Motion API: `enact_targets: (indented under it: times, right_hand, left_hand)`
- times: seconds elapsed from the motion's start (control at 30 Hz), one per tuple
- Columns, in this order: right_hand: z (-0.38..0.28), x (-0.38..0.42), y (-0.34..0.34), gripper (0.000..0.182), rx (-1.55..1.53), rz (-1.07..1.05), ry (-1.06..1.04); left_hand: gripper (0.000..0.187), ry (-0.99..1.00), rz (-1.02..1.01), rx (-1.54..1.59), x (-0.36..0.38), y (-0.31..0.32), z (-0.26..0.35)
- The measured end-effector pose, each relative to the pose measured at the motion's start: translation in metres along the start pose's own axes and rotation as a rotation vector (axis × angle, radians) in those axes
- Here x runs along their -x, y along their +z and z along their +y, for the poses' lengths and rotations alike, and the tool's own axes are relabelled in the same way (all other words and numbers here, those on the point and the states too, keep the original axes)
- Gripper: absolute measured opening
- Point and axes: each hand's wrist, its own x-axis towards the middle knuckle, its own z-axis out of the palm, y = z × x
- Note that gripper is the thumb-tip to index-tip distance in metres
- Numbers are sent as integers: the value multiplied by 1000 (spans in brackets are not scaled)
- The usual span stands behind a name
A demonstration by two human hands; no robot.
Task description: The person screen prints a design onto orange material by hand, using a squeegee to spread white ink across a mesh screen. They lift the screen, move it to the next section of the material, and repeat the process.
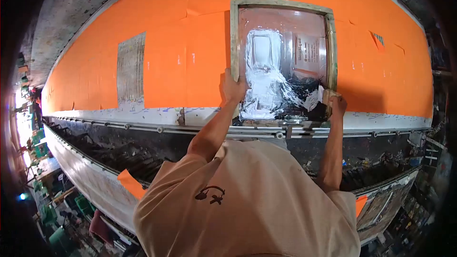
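A wooden-framed printing screen [283, 4] stands right of centre in the upper half of the frame, against a long orange sheet [204, 66] that spans the upper part of the view. The left hand [234, 87] grips the screen's left rail, near its lower end, with part of the hand over the mesh side. The right hand [338, 105] is curled round a short wooden block [327, 96] at the screen's lower right; whether it also touches the rail cannot be told. White ink [264, 95] covers much of the left and lower mesh, with black ink [309, 88] streaked into it at lower right. Small lettering [304, 50] shows at the upper right of the mesh.

Left of the screen, a grey rectangular patch [131, 69] interrupts the orange. A metal rail [143, 127] crosses the middle of the frame below the sheet. The person's beige T-shirt [266, 200] fills the bottom centre, with a loose orange strip [131, 183] to its left and an orange scrap [361, 205] to its right.
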Motion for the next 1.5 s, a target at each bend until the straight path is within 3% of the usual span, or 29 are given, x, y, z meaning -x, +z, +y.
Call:
enact_targets:
  times: [0.1,0.2,0.3,0.43,0.47,0.53,0.57,0.63,0.73,0.8,0.87,1.0,1.07,1.13,1.23,1.27,1.33,1.4,1.47,1.5]
  right_hand:
    - [29,22,-2,38,-168,-56,-112]
    - [37,28,5,47,-37,2,-220]
    - [36,28,3,58,-118,-109,-203]
    - [43,21,3,70,-9,-73,-158]
    - [30,33,12,70,9,-78,-164]
    - [17,51,29,44,245,-20,-302]
    - [46,30,18,34,583,-232,-335]
    - [-15,91,75,24,685,-288,-707]
    - [-110,79,174,27,931,-750,-781]
    - [-150,40,247,27,974,-707,-991]
    - [-185,20,304,34,852,-602,-945]
    - [-102,60,290,54,929,-493,-1126]
    - [-94,85,262,53,914,-508,-1141]
    - [-98,98,241,50,972,-687,-1139]
    - [-168,58,258,35,1142,-898,-729]
    - [-189,50,264,27,845,-905,-644]
    - [-187,28,288,25,711,-648,-908]
    - [-154,40,292,29,695,-409,-1081]
    - [-90,69,270,31,772,-327,-1168]
    - [-84,88,244,32,813,-413,-1170]
  left_hand:
    - [43,19,13,-187,-5,0,-18]
    - [47,78,5,-241,-5,-4,-28]
    - [51,189,92,-410,-3,4,-34]
    - [57,130,101,-389,-4,10,-31]
    - [57,113,100,-379,-3,12,-34]
    - [65,152,64,-284,-2,2,-30]
    - [68,181,69,-250,1,-3,-28]
    - [67,154,42,-234,7,-8,-33]
    - [67,145,0,-237,7,-12,-40]
    - [67,118,-49,-185,3,-23,-34]
    - [67,101,-78,-165,-5,-26,-32]
    - [66,119,-26,-146,-16,-17,-35]
    - [66,126,4,-173,-14,-11,-30]
    - [66,73,10,-326,-13,-5,-27]
    - [61,36,-26,-354,-14,-3,-22]
    - [59,34,-31,-357,-17,-5,-18]
    - [55,-11,-88,-184,-22,-3,-25]
    - [52,-52,-158,-13,-19,-6,-21]
    - [43,-44,-104,89,-16,-14,-4]
    - [43,-29,-99,86,-16,-15,2]
